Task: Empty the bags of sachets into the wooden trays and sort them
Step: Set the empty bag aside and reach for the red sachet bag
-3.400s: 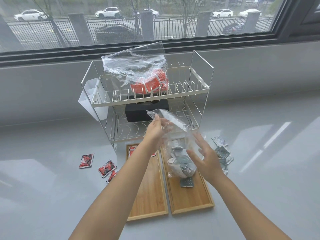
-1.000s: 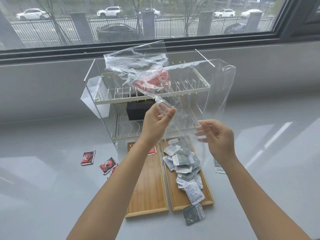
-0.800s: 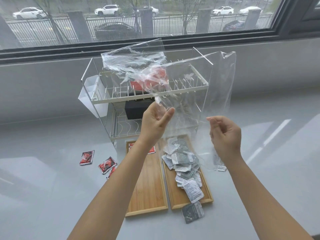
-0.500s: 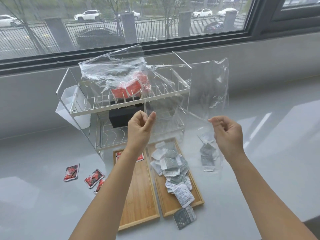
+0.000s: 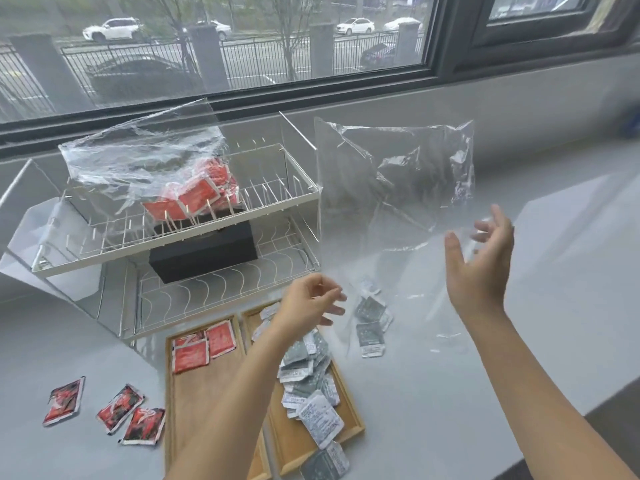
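Note:
Two wooden trays lie side by side on the grey counter. The left tray (image 5: pixel 197 407) holds three red sachets at its far end. The right tray (image 5: pixel 356 422) carries a pile of grey sachets (image 5: pixel 306 372), one hanging over its near rim. An empty clear bag (image 5: pixel 394 181) hangs in the air to the right of the rack. My right hand (image 5: pixel 479 268) is just below it with fingers spread, the bag's lower edge at its fingertips. My left hand (image 5: pixel 308 304) hovers over the right tray's far end, loosely curled and empty. A second clear bag of red sachets (image 5: pixel 149 168) rests on the rack's top shelf.
A white wire dish rack (image 5: pixel 277 202) stands behind the trays with a black box (image 5: pixel 204 251) on its lower shelf. Three red sachets (image 5: pixel 104 410) lie on the counter to the left, a few grey sachets (image 5: pixel 370 323) to the right of the trays. The counter's edge runs at bottom right.
My left hand has let go of the empty bag and dropped toward the tray. My right hand has opened. The bag has drifted right, and my view has swung right.

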